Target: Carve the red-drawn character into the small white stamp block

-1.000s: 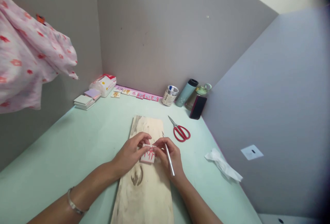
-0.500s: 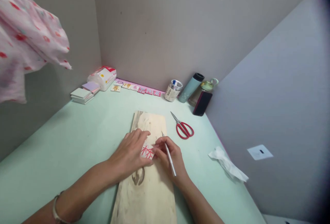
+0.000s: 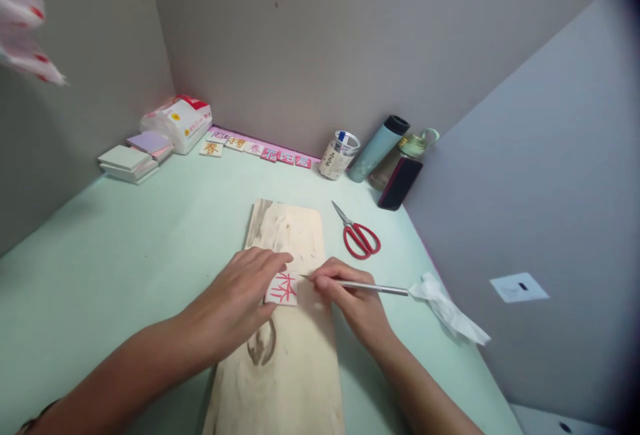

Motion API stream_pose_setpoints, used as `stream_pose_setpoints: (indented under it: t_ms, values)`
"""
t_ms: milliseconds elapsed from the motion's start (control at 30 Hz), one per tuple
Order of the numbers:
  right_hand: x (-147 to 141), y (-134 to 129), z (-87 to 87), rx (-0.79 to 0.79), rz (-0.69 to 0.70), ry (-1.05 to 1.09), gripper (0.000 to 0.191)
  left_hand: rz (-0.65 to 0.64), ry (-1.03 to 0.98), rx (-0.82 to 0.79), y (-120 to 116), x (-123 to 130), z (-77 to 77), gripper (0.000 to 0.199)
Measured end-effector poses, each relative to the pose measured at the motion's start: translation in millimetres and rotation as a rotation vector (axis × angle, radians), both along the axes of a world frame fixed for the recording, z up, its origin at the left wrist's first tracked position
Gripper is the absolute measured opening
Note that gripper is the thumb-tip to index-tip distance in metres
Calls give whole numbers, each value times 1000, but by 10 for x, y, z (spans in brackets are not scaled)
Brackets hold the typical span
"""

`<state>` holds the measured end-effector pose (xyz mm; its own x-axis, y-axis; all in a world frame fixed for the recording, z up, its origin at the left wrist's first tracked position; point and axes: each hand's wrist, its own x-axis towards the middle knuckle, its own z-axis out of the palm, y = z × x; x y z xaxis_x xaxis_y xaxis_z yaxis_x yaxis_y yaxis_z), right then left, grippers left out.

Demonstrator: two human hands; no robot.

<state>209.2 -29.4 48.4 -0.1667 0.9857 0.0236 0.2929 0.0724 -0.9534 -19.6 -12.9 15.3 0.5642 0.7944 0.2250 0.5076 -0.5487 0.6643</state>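
Observation:
A small white square block [image 3: 283, 288] with a red character drawn on it lies on the wooden board [image 3: 295, 368]. My left hand [image 3: 245, 295] grips the block from the left, thumb at its lower edge and fingers at its upper side. In my right hand [image 3: 350, 298], closed like a pen grip, is a silver craft knife [image 3: 375, 286]. Its pointed blade reaches left to just beside the block's upper right corner; whether it touches, I cannot tell. The knife's handle points right, toward a crumpled white tissue [image 3: 453, 311].
Red-handled scissors [image 3: 357, 231] lie right of the board. Along the back stand a clear jar [image 3: 339, 157], a blue tumbler [image 3: 379, 148], a green-lidded bottle [image 3: 413, 145] and a phone [image 3: 400, 183]. Character tiles [image 3: 270, 155], a tissue pack [image 3: 180, 125] and stacked blocks [image 3: 127, 161] line the back left.
The craft knife has swung from steeply upright to nearly level, its blade now pointing left at the block. My right fingers have come off the block. The camera view has shifted slightly.

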Motion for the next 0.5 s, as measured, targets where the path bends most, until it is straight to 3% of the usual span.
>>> stream_pose_setpoints:
  t_ms: [167, 500]
  values:
    - [-57, 40, -190, -77, -95, 58, 17, -4, -16, -52, 32, -12, -39, 57]
    - [-42, -15, -170, -63, -51, -60, 19, 19, -33, -101, 65, 15, -40, 51]
